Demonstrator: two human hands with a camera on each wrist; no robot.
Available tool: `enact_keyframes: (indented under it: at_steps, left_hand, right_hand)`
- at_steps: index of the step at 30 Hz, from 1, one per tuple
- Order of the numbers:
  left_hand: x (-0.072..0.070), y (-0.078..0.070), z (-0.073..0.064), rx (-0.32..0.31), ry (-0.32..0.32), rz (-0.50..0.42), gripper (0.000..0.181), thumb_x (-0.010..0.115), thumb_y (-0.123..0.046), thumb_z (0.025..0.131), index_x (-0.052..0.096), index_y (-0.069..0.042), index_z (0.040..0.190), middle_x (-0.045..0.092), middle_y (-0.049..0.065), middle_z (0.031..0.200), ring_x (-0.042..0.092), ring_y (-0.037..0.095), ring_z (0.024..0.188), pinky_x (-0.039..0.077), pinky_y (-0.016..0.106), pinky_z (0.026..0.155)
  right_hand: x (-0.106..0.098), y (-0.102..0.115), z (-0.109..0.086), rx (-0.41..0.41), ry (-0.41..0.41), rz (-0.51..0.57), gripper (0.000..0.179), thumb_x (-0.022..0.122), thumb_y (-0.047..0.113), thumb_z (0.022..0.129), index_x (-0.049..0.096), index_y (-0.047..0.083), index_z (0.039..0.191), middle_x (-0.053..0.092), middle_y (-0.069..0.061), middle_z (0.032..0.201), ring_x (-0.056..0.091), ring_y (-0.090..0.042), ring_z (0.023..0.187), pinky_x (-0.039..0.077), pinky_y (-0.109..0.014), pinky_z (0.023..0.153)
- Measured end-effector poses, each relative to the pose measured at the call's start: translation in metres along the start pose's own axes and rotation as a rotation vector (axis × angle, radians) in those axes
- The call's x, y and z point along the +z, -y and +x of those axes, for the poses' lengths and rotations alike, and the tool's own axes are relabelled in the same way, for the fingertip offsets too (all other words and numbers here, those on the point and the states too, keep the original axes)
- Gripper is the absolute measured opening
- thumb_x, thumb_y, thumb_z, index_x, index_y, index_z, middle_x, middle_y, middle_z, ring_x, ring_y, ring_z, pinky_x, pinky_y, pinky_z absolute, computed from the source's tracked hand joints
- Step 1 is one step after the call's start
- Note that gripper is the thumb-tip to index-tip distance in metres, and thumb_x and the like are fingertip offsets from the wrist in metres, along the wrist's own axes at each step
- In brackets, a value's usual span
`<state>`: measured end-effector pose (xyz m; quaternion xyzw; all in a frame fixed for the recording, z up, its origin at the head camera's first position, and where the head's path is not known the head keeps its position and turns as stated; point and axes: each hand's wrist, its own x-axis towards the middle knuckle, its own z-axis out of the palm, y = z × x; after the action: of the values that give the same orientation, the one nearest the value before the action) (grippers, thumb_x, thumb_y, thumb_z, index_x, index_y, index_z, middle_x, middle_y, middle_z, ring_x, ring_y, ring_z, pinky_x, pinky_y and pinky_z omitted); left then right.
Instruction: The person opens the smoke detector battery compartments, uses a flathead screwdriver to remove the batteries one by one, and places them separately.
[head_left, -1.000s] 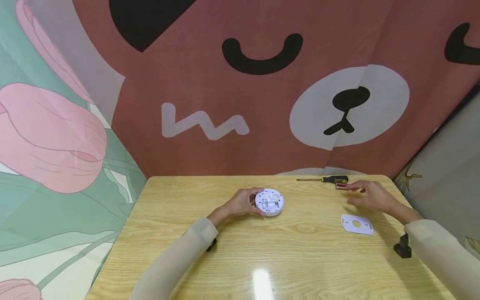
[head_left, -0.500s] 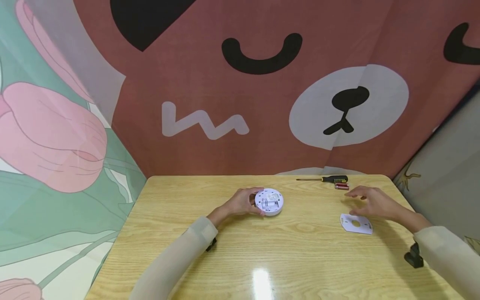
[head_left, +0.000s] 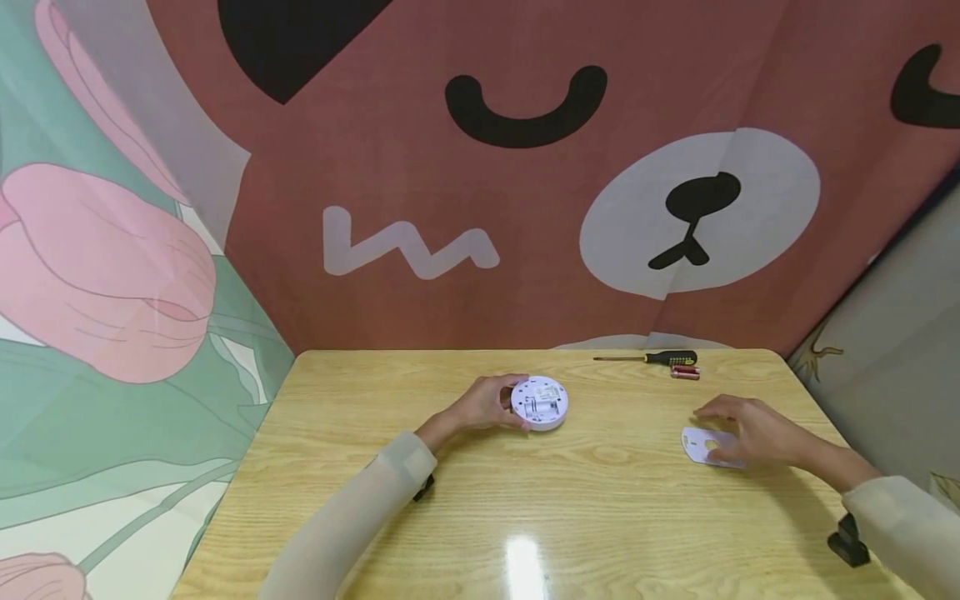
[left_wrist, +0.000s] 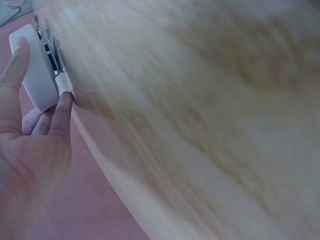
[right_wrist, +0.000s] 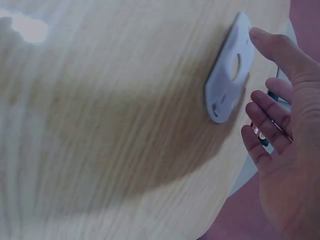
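Observation:
A round white smoke alarm (head_left: 543, 403) lies with its underside facing up, showing an open compartment. My left hand (head_left: 483, 406) grips its left side between thumb and fingers; the left wrist view shows the thumb on the alarm's outer wall (left_wrist: 34, 75). My right hand (head_left: 768, 435) hovers at the white mounting plate (head_left: 697, 444), overlapping its right part in the head view. In the right wrist view, that hand's thumb (right_wrist: 277, 47) is at one end of the plate (right_wrist: 220, 95), with the other fingers loosely bent and holding nothing.
Red batteries (head_left: 685, 372) lie at the back right of the wooden table (head_left: 600, 517). Just behind them is a black and yellow screwdriver (head_left: 667, 357). A printed cloth (head_left: 405, 317) hangs behind the table's far edge.
My right hand has let go of a red battery beside the screwdriver and moved back toward me, to the plate. My left hand keeps its grip on the smoke alarm, unmoved.

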<state>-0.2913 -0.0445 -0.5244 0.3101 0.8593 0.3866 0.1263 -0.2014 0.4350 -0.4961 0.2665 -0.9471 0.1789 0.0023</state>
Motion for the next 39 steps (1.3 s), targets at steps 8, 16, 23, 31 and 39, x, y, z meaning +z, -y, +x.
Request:
enact_keyframes:
  at_steps: [8, 16, 23, 31, 39]
  left_hand:
    - [0.001, 0.0, 0.001, 0.002, -0.007, 0.015, 0.095, 0.098, -0.028, 0.077, 0.051, -0.008, 0.157, 0.064, 0.008, 0.148, 0.064, 0.016, 0.126, 0.052, 0.029, 0.103]
    - [0.001, -0.002, 0.0, 0.002, -0.005, 0.012, 0.094, 0.098, -0.027, 0.078, 0.051, -0.007, 0.156, 0.063, 0.009, 0.148, 0.064, 0.016, 0.127, 0.052, 0.028, 0.103]
    - [-0.001, -0.002, 0.0, 0.021, -0.02, 0.04, 0.094, 0.098, -0.029, 0.076, 0.053, -0.005, 0.155, 0.066, 0.01, 0.145, 0.065, 0.011, 0.118, 0.051, 0.026, 0.101]
    - [-0.002, -0.003, 0.0, 0.013, -0.01, 0.026, 0.095, 0.099, -0.029, 0.076, 0.052, -0.006, 0.156, 0.066, 0.01, 0.145, 0.066, 0.013, 0.119, 0.051, 0.026, 0.1]
    - [-0.001, -0.002, 0.0, 0.015, 0.0, -0.001, 0.095, 0.098, -0.028, 0.077, 0.051, -0.006, 0.156, 0.064, 0.009, 0.147, 0.066, 0.016, 0.124, 0.053, 0.028, 0.102]
  right_hand:
    - [0.006, -0.006, -0.009, -0.086, -0.037, -0.054, 0.067, 0.101, 0.045, 0.067, 0.078, 0.007, 0.117, 0.073, -0.001, 0.113, 0.067, -0.014, 0.097, 0.053, -0.026, 0.077]
    - [0.01, -0.008, -0.01, -0.087, -0.02, -0.036, 0.063, 0.101, 0.042, 0.068, 0.078, 0.007, 0.116, 0.069, 0.0, 0.11, 0.064, -0.011, 0.095, 0.053, -0.027, 0.075]
    - [0.013, -0.01, -0.012, -0.099, -0.04, 0.029, 0.056, 0.101, 0.033, 0.069, 0.08, 0.006, 0.113, 0.067, 0.001, 0.107, 0.06, -0.004, 0.091, 0.049, -0.023, 0.072]
    - [0.017, -0.01, -0.011, -0.076, -0.056, 0.024, 0.052, 0.103, 0.032, 0.065, 0.079, 0.011, 0.106, 0.067, 0.003, 0.103, 0.059, -0.004, 0.089, 0.049, -0.025, 0.071]
    - [0.018, -0.007, -0.009, -0.021, -0.051, 0.021, 0.055, 0.103, 0.035, 0.064, 0.076, 0.01, 0.105, 0.064, 0.01, 0.098, 0.054, 0.001, 0.084, 0.048, -0.025, 0.069]
